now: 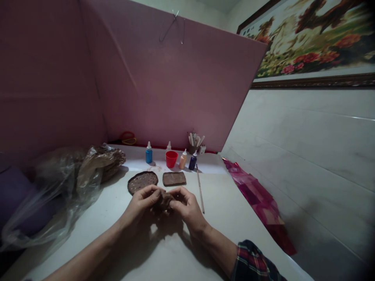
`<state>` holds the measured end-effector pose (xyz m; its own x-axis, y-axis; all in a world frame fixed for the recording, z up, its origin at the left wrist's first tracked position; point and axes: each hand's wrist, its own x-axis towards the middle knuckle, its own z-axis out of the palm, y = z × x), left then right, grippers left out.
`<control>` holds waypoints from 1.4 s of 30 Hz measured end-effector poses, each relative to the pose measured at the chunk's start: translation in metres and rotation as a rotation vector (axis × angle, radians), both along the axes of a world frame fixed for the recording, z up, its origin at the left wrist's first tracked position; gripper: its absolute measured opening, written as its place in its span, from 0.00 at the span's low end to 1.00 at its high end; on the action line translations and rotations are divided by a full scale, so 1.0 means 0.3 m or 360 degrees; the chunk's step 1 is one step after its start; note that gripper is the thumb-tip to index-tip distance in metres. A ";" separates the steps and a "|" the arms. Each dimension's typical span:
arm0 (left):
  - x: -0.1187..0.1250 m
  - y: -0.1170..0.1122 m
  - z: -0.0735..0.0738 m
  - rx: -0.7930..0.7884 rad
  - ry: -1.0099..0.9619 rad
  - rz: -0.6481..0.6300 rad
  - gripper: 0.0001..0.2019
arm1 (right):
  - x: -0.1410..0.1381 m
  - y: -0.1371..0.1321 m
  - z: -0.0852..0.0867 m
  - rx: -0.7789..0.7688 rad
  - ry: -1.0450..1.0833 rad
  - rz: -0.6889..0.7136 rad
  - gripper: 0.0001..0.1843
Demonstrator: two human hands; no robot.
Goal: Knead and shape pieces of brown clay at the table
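Between my two hands, above the white tabletop, is a lump of brown clay. My left hand grips it from the left, thumb pressed on top. From the right, my right hand pinches the same lump with thumb and fingers. Just beyond my left hand lies a flat round clay piece with a raised dark rim and small holes. A flat rectangular clay slab rests behind my right hand. Right of it lies a thin wooden stick, perhaps a brush.
A blue bottle, a red cup, a peach bottle and a dark purple bottle stand at the back. Crumpled clear plastic covers the left side. Magenta film hangs along the right edge. A pink board rises behind.
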<state>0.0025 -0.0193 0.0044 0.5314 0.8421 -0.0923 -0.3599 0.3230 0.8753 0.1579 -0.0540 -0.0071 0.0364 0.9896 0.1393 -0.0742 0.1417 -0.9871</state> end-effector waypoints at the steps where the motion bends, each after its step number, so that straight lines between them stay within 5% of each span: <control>1: 0.000 -0.001 0.002 0.0005 0.0001 0.0001 0.10 | -0.001 0.001 -0.001 0.0009 -0.0008 -0.0007 0.09; 42: 0.000 0.010 -0.006 0.0014 0.0166 0.0019 0.15 | -0.006 -0.007 0.010 -0.0075 -0.0033 -0.0019 0.17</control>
